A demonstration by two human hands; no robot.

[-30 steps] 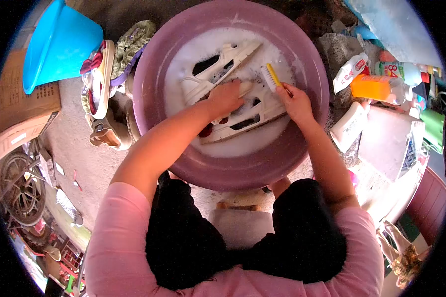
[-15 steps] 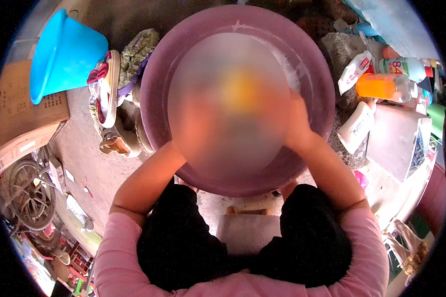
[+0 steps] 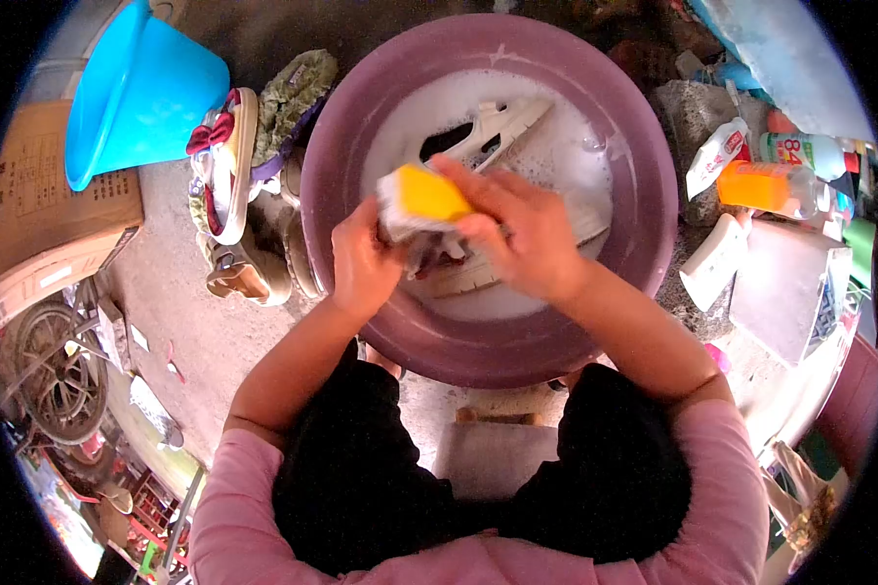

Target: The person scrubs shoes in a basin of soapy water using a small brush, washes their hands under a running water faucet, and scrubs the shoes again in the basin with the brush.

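My right hand [image 3: 527, 229] is closed round a yellow scrub brush [image 3: 431, 193] with white bristles, held over the basin. The bristle side is smeared by motion and faces my left hand [image 3: 363, 255]. That hand is curled at the left end of a pale sandal [image 3: 463, 278], gripping it; the brush and my right hand hide part of the sandal. Behind them, a second white sandal [image 3: 502, 136] with a dark inside lies tilted in the suds. Foamy water [image 3: 576, 171] fills the bottom of the large purple basin [image 3: 644, 224].
On the left stand a blue bucket [image 3: 151, 102], a cardboard box [image 3: 59, 210], a sandal with a red bow [image 3: 226, 180] and brown shoes [image 3: 249, 278]. To the right are an orange bottle [image 3: 756, 187], a white tube [image 3: 712, 258] and other bottles. A low stool [image 3: 498, 458] is between my knees.
The view has shifted, so the basin appears slightly farther right. Half a second ago a blur covered the basin's middle; the yellow brush now appears lower and farther left, near my left hand.
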